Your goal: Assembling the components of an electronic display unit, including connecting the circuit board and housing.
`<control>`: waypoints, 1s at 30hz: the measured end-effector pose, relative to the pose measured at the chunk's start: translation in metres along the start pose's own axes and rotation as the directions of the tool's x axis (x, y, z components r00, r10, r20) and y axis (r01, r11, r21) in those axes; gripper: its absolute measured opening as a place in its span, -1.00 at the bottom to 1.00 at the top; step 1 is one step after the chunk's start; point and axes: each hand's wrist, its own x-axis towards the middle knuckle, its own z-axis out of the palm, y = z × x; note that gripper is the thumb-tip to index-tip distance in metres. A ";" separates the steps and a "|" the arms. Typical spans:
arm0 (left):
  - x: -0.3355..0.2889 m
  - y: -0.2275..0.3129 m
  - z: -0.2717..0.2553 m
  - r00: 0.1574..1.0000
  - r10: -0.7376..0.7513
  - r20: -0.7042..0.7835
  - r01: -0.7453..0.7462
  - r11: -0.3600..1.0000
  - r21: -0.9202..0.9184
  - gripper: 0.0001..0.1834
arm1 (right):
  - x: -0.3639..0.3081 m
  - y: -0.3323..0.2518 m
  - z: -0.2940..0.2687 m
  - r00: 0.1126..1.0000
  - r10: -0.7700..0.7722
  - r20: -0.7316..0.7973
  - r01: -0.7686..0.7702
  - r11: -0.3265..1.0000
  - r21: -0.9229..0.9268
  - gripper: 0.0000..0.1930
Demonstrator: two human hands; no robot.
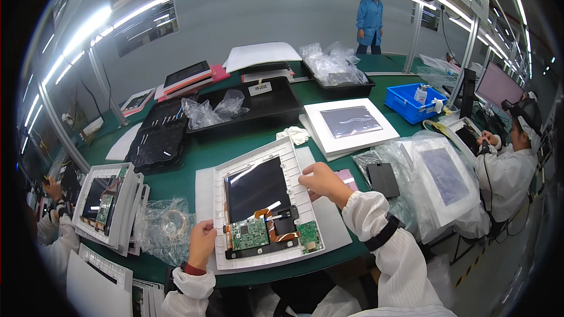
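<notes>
In front of me a white plastic display housing lies open-backed, slightly turned, over white foam sheets. Inside it sit a dark panel, a green circuit board, orange flat cables and a smaller green board at the lower right corner. My left hand is closed on the lower left edge, its thumb on the rim. My right hand pinches the right edge near the upper part; its fingertips are partly behind the rim.
Similar housings stack at left beside bubble wrap. Behind are a black tray, a tool case, white boxes and a blue bin. Bagged panels lie at right. Co-workers sit on both sides; another person stands behind.
</notes>
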 end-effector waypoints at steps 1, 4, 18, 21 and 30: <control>-0.002 0.008 0.003 1.000 0.009 0.013 -0.009 1.000 0.001 -0.71 | -0.003 -0.004 -0.006 0.981 0.109 0.160 -0.141 0.968 0.206 -0.69; -0.031 0.044 0.008 0.915 0.187 -0.357 -0.209 0.978 -0.022 -0.64 | -0.022 -0.001 -0.015 0.984 0.098 0.146 -0.150 0.902 0.405 -0.67; -0.097 0.071 0.033 0.996 -0.050 -0.078 -0.016 0.734 -0.679 -0.57 | -0.153 0.020 0.119 0.984 0.139 -0.112 0.094 0.125 0.988 -0.51; -0.082 0.056 0.016 0.996 -0.049 -0.077 -0.004 0.824 -0.566 -0.62 | -0.155 0.041 0.144 0.991 0.125 -0.047 0.024 0.179 0.984 -0.50; -0.046 0.027 0.029 0.970 -0.232 -0.067 0.198 0.925 -0.325 -0.61 | -0.152 0.045 0.130 0.966 0.247 0.070 -0.118 0.184 0.976 -0.62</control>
